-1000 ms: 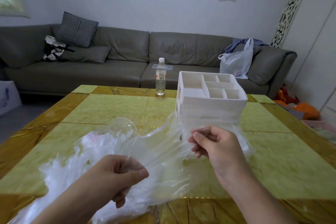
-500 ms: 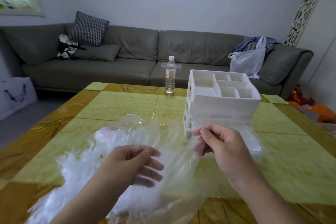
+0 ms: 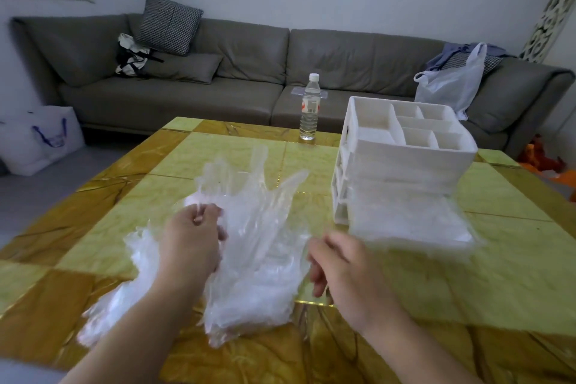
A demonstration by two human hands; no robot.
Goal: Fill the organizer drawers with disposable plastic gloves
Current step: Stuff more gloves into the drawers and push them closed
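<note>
centrally, crumpled translucent thin plastic gloves [image 3: 249,246] heaped on yellow marble worktop [image 3: 467,274]; left hand [image 3: 190,243] pinching film, right hand [image 3: 343,268] loosely curled, empty.

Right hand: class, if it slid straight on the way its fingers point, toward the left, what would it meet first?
Most likely the pile of clear gloves, which lies just beyond the right hand's fingertips; the left hand is further along. Depth is unclear.

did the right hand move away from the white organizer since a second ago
Yes. The right hand has dropped back toward the person, away from the white plastic organizer.
</note>
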